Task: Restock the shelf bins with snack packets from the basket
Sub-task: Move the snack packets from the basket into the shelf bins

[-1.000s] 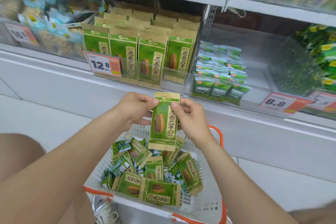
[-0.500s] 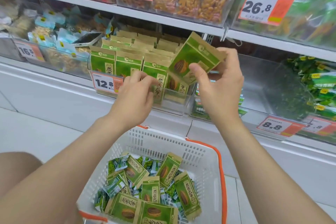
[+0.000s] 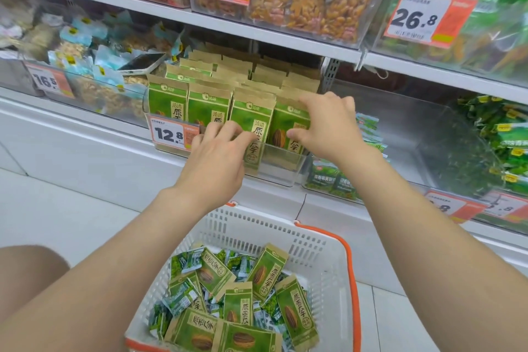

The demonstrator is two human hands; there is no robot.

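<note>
Two hands at front edge of clear bin (image 3: 281,167). Sunflower-seed packet (image 3: 285,120) pinched by right hand (image 3: 328,127), thumb on face, fingers over top, being seated upright at bin's front-right corner. Front row (image 3: 210,107) pressed by spread fingers of left hand (image 3: 217,158), nothing gripped, likely so row is kept from toppling. Loose packets (image 3: 268,268) left in basket (image 3: 323,248) below.

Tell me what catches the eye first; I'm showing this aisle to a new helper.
Both hands meet at the clear shelf bin of green packets, mid-frame: the right hand grips the rightmost packet, the left hand touches its neighbours. Below, a white basket holds more packets; an orange 12.8 price tag marks the bin's left.
</note>
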